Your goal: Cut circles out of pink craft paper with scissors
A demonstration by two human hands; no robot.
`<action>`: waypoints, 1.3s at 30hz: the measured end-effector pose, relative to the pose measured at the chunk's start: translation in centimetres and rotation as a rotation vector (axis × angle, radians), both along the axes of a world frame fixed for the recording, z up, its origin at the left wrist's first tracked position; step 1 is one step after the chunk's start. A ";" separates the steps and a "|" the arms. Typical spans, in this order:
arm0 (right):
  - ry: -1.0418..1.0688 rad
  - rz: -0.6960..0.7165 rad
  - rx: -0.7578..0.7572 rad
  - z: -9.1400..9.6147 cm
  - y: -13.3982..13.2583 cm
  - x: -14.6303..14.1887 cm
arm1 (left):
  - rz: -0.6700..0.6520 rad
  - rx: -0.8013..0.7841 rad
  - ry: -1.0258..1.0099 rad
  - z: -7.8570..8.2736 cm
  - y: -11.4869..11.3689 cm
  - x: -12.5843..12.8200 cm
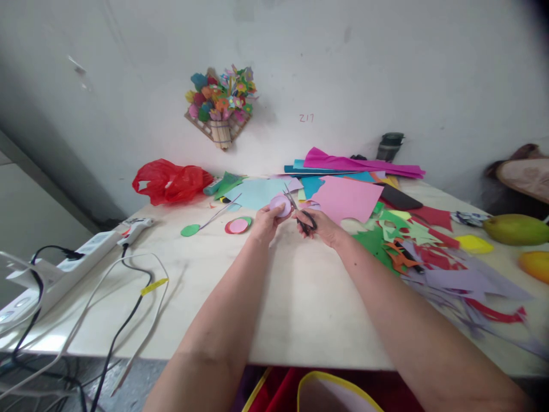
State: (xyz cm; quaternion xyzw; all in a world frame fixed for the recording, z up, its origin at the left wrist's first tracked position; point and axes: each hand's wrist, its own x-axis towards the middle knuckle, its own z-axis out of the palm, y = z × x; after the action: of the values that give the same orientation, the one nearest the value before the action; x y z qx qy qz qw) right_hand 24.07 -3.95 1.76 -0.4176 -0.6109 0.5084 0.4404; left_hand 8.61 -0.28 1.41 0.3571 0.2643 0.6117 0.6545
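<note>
My left hand (266,223) is closed on a round lilac paper piece (280,205), pinching it at its lower left. In my right hand (321,227) is a pair of scissors (307,222) with black handles. Their blades are spread and point up and left, beside the right edge of the lilac disc. Left of my hands lie stacked paper circles (238,225), pink over red and green. Farther left rests a green circle (190,230) with a thin strip by it. A large pink sheet (345,199) with cut-out edges lies behind my right hand.
Colourful paper scraps (441,260) cover the table's right side, near a green mango (517,229). A red plastic bag (171,182) lies at the back left. A power strip (60,274) and loose cables (128,320) run along the left edge. Rolled sheets (360,163) lie along the wall.
</note>
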 end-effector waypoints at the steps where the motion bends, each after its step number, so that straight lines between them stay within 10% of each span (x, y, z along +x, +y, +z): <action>1: -0.009 -0.001 -0.003 0.0 0.1 0.0 | -0.003 0.001 0.003 0.0 0.0 0.0; 39: -0.070 -0.033 -0.001 0.1 0.0 -0.1 | -0.021 -0.023 -0.011 -0.3 0.3 0.0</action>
State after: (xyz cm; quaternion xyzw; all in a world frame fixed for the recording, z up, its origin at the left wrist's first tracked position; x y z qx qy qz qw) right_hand 23.93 -3.96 1.85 -0.4455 -0.6188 0.4862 0.4268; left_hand 8.61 -0.01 1.11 0.3491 0.2640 0.6038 0.6662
